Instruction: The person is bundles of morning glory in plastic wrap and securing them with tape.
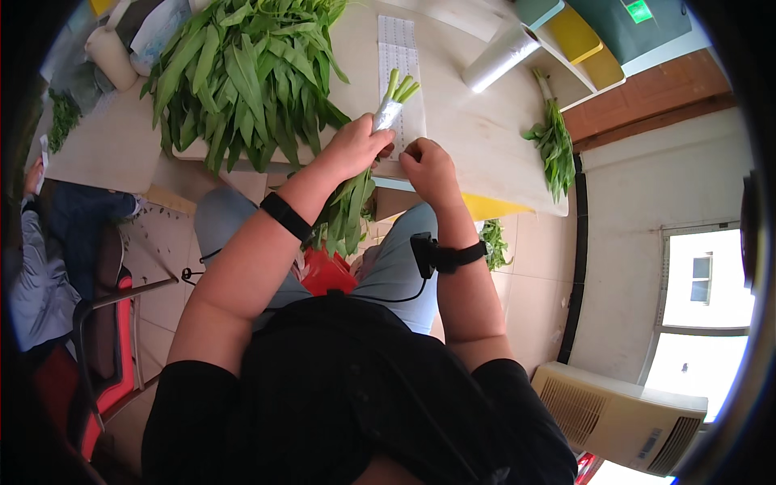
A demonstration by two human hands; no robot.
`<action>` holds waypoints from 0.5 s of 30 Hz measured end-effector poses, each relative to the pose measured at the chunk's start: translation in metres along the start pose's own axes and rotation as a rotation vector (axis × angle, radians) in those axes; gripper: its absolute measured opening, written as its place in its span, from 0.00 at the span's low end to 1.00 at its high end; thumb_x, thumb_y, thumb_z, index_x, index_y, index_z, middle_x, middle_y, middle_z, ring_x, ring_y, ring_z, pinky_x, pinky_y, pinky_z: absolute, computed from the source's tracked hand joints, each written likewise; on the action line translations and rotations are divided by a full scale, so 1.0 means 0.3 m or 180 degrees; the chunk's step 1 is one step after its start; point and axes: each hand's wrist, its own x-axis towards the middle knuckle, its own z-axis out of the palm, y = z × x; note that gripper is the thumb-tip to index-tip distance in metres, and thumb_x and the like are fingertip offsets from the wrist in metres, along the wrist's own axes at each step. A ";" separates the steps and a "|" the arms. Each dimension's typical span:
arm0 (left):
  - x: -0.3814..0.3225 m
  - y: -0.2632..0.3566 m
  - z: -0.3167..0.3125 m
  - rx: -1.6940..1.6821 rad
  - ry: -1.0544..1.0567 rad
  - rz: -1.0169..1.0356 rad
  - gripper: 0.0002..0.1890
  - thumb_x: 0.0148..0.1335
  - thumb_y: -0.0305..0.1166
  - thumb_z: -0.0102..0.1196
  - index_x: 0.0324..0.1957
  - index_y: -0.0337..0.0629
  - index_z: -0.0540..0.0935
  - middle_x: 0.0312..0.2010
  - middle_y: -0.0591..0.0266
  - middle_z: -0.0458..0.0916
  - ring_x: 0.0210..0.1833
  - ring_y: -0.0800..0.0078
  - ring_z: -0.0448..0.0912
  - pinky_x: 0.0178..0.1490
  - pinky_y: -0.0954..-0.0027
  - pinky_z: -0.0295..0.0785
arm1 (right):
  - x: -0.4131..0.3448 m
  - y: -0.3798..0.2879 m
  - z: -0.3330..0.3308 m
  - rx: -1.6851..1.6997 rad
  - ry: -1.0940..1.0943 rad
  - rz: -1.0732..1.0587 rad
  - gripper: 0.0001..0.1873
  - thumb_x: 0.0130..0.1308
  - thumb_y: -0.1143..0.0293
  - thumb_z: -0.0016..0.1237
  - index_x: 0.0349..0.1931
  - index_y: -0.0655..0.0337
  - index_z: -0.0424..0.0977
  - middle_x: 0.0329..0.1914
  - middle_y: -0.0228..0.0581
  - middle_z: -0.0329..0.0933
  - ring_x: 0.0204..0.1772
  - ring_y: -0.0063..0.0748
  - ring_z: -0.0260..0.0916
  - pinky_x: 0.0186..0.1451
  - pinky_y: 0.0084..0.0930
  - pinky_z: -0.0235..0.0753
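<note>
My left hand (357, 144) is closed around a small bunch of long-leaved greens (350, 209), seemingly water spinach. Clear film (386, 114) wraps its stems, whose cut ends point away from me, and its leaves hang below the table edge. Close by on the right, my right hand (429, 167) has curled fingers at the lower end of a printed label sheet (397, 57); whether it pinches a label is hidden. A large heap of loose greens (248, 85) covers the table's left part. Another bunch (555, 142) lies at the right edge, its stems wrapped.
A roll of clear film (502, 57) lies on the table (467, 130), before a shelf unit (570, 73). At far left, a co-worker's hand (34, 177) holds something white near a red-edged chair (124, 339). More greens (496, 245) show below the table at right.
</note>
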 end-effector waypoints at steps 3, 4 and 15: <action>0.000 -0.004 -0.001 -0.0074 0.0004 -0.0008 0.16 0.65 0.37 0.47 0.46 0.32 0.70 0.38 0.57 0.80 0.40 0.71 0.81 0.35 0.70 0.75 | -0.001 0.010 -0.051 0.0898 -0.0028 0.0578 0.09 0.54 0.68 0.52 0.27 0.66 0.74 0.31 0.46 0.77 0.36 0.38 0.75 0.41 0.30 0.73; 0.001 -0.007 -0.002 -0.0038 -0.0007 0.0024 0.16 0.66 0.37 0.47 0.46 0.32 0.70 0.38 0.57 0.80 0.40 0.71 0.81 0.36 0.70 0.75 | -0.004 0.014 -0.068 0.0911 -0.0006 0.0561 0.09 0.54 0.68 0.52 0.27 0.66 0.74 0.31 0.46 0.77 0.36 0.38 0.75 0.41 0.30 0.73; -0.106 0.082 -0.024 -0.1275 -0.0360 -0.0029 0.14 0.67 0.37 0.46 0.46 0.36 0.71 0.34 0.56 0.80 0.30 0.69 0.79 0.31 0.71 0.74 | -0.058 -0.109 -0.129 0.3720 0.0427 0.0308 0.04 0.61 0.74 0.51 0.32 0.62 0.71 0.29 0.33 0.75 0.34 0.22 0.72 0.40 0.18 0.71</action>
